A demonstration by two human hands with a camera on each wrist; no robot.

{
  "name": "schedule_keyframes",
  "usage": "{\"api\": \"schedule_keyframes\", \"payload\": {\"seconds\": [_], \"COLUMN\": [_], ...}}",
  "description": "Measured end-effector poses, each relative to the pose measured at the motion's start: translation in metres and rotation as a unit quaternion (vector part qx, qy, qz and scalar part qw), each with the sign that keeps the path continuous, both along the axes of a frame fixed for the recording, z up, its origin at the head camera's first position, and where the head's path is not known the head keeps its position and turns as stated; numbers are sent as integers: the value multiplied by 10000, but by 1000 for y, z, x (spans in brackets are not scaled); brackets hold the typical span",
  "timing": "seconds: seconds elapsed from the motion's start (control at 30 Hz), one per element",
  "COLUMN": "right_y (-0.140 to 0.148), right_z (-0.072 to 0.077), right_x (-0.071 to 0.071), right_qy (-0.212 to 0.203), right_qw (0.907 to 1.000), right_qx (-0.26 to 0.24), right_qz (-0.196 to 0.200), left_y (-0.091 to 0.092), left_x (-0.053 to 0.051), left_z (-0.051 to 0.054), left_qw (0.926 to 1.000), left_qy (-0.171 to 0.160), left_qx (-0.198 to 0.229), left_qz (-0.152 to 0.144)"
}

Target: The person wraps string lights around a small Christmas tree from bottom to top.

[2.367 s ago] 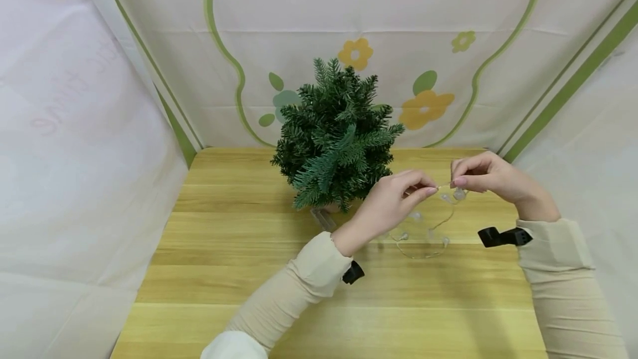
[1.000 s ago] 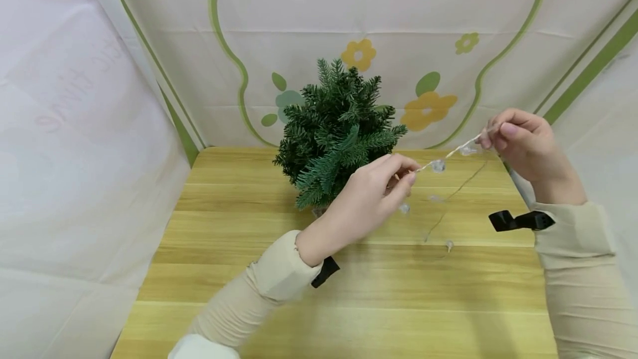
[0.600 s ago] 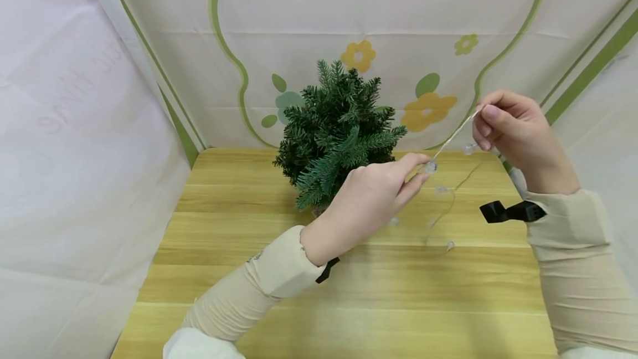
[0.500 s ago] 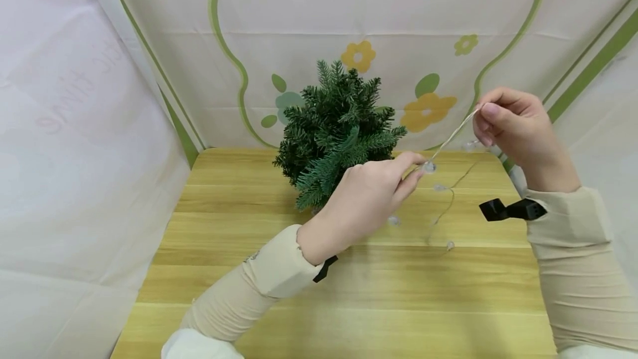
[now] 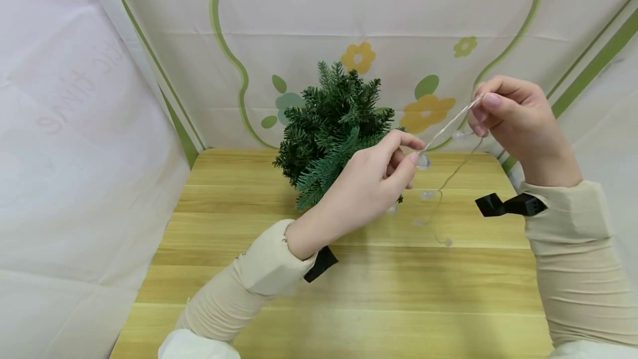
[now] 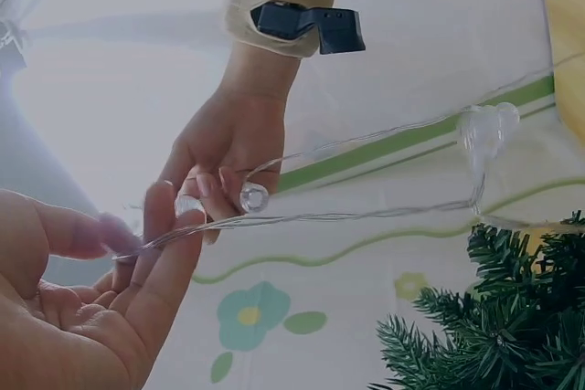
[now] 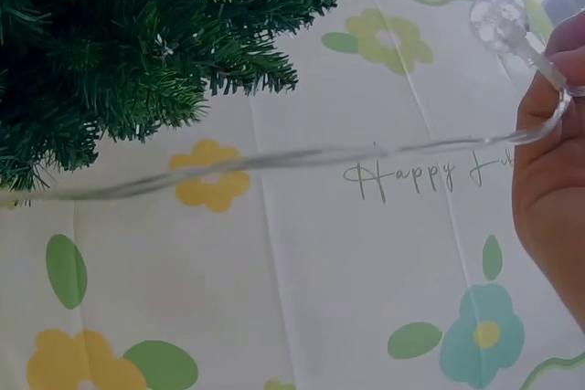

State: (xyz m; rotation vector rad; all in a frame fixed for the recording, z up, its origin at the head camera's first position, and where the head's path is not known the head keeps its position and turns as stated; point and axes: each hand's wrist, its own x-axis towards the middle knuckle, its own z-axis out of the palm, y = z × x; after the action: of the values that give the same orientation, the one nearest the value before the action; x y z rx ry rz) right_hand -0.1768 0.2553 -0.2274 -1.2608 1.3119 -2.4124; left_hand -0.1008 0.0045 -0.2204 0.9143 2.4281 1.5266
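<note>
A clear string of fairy lights with round transparent bulbs is stretched between my two hands. My left hand pinches the wire between thumb and fingers, in front of the tree's right side. Higher and to the right, my right hand pinches the other end of this stretch. One bulb hangs just beside the left fingertips; another bulb is by the right fingers in the right wrist view. A loose length dangles below the right hand toward the table. The small green artificial Christmas tree stands upright, its base hidden behind my left arm.
The tree stands near the back edge of the wooden table. Behind it hangs a pale cloth printed with flowers and green lines. White cloth walls close in both sides.
Both hands have come up from low over the table, the right one also moving rightward. The wire between them has been drawn out longer, and the left hand has shifted its pinch along it.
</note>
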Motion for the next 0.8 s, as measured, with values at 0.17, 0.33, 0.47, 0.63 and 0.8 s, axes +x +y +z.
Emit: {"api": "schedule_keyframes", "payload": {"seconds": [0.17,0.33,0.47,0.63,0.8], "right_y": [-3,-1,0,-2,3], "right_z": [3,2,-1,-2,-3], "right_x": [0,-2,-5,-6,-4], "right_qy": [114,309,745,1185,889], "right_qw": [9997,9983,9929,9834,9783], "right_qx": [220,474,591,605,355], "right_qz": [-72,135,711,1237,1836], "left_y": [0,-3,-9,-15,-22], "left_x": [-3,-7,-7,-5,2], "left_z": [2,3,5,9,15], "left_qw": [10000,9996,9989,9985,9970], "left_qy": [67,-60,-225,-271,-457], "left_qx": [-17,262,394,414,537], "left_qz": [6,-3,-94,-243,-324]}}
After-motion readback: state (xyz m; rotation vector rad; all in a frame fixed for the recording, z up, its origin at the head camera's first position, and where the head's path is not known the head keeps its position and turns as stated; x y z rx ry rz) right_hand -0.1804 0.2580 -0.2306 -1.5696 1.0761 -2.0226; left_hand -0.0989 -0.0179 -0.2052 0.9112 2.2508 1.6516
